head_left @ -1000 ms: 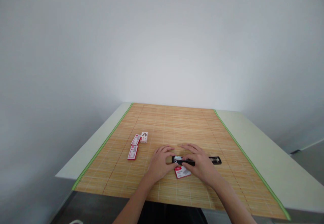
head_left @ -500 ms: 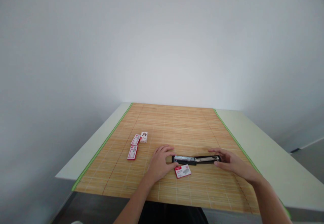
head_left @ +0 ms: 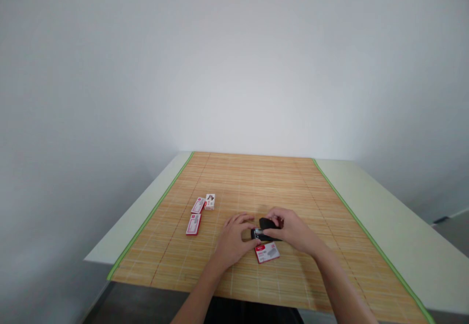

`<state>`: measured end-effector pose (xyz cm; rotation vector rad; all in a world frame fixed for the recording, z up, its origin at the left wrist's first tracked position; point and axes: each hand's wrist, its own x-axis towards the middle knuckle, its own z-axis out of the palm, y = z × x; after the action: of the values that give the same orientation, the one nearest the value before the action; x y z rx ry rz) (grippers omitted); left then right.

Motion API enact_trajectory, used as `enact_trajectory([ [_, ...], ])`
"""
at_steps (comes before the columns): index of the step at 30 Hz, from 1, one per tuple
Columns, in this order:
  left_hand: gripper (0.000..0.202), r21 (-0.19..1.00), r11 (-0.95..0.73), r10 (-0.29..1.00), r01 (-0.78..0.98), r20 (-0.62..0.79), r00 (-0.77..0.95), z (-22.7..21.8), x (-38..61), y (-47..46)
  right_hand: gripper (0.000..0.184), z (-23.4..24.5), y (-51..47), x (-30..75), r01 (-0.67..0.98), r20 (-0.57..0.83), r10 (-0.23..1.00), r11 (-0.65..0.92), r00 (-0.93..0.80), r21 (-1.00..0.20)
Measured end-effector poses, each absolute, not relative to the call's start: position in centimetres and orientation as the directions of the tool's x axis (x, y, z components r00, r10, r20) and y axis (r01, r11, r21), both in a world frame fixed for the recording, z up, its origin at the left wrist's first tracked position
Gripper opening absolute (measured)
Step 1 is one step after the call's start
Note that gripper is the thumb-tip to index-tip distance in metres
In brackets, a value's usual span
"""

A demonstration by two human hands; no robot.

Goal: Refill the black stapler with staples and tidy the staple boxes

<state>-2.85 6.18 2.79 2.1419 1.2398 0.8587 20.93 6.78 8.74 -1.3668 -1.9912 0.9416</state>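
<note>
A black stapler (head_left: 258, 234) lies on the bamboo mat, its metal inside showing at the left end. My left hand (head_left: 232, 241) holds that end, thumb at the near side and fingers at the far side. My right hand (head_left: 292, 227) grips the stapler's upper arm, which is folded over above the base with a gap between them; the fingers hide much of its right part. Just in front of the stapler lies a red and white staple box (head_left: 267, 252), close to my left thumb.
To the left, two flat red and white boxes (head_left: 193, 224) (head_left: 198, 205) and a small white box (head_left: 210, 202) sit close together on the bamboo mat (head_left: 252, 177). Green edging borders the mat on the white table (head_left: 381, 206). A wall stands behind.
The stapler was spread flat open; my right hand has swung its upper arm leftward over the base. My left hand stays at the left end. The view has shifted slightly.
</note>
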Motion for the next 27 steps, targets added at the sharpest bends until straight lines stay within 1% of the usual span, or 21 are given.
enact_trajectory([
  [2, 0.035, 0.697, -0.455, 0.883, 0.555, 0.269, 0.386, 2.9, -2.9, 6.2, 0.013, 8.4, 6.9, 19.4, 0.641, 0.061, 0.931, 0.295, -0.361, -0.708],
  [4, 0.034, 0.699, -0.459, 0.881, 0.548, 0.276, 0.385, 2.9, -2.9, 6.1, 0.012, 8.2, 6.9, 18.8, 0.672, 0.065, 0.923, 0.322, -0.379, -0.667],
  [7, 0.034, 0.697, -0.466, 0.876, 0.545, 0.277, 0.394, 2.8, -3.0, 6.1, 0.004, 8.3, 6.9, 19.2, 0.624, 0.057, 0.902, 0.341, -0.428, -0.703],
  [8, 0.034, 0.694, -0.469, 0.874, 0.546, 0.277, 0.399, 2.8, -3.0, 6.1, 0.004, 8.5, 6.8, 19.6, 0.597, 0.051, 0.893, 0.341, -0.448, -0.726],
  [10, 0.035, 0.685, -0.476, 0.871, 0.551, 0.284, 0.401, 2.8, -3.0, 6.1, 0.014, 8.7, 6.8, 20.2, 0.553, 0.026, 0.882, 0.319, -0.471, -0.769],
  [12, 0.036, 0.682, -0.479, 0.873, 0.553, 0.306, 0.379, 2.9, -3.0, 6.0, 0.023, 8.7, 6.7, 20.8, 0.531, 0.01, 0.889, 0.283, -0.458, -0.799],
  [14, 0.038, 0.686, -0.473, 0.88, 0.553, 0.334, 0.337, 3.3, -3.0, 5.6, 0.031, 8.4, 6.6, 21.2, 0.525, 0.019, 0.913, 0.251, -0.408, -0.814],
  [16, 0.039, 0.684, -0.476, 0.879, 0.553, 0.344, 0.331, 3.8, -3.0, 5.0, 0.038, 7.8, 6.6, 21.6, 0.536, 0.034, 0.939, 0.225, -0.342, -0.814],
  [19, 0.037, 0.645, -0.542, 0.833, 0.539, 0.324, 0.449, 4.9, -2.7, 3.9, 0.046, 6.4, 6.8, 22.5, 0.573, 0.053, 0.968, 0.188, -0.245, -0.798],
  [21, 0.042, 0.611, -0.593, 0.786, 0.525, 0.296, 0.543, 5.5, -2.4, 3.2, 0.051, 5.5, 6.8, 23.1, 0.567, 0.057, 0.979, 0.16, -0.194, -0.808],
  [24, 0.057, 0.57, -0.639, 0.734, 0.516, 0.252, 0.631, 6.1, -1.9, 2.6, 0.061, 4.2, 6.8, 23.8, 0.497, 0.043, 0.99, 0.107, -0.138, -0.861],
  [27, 0.064, 0.529, -0.669, 0.703, 0.522, 0.223, 0.675, 6.2, -1.6, 2.5, 0.071, 3.4, 6.6, 24.1, 0.397, 0.033, 0.995, 0.067, -0.092, -0.915],
])
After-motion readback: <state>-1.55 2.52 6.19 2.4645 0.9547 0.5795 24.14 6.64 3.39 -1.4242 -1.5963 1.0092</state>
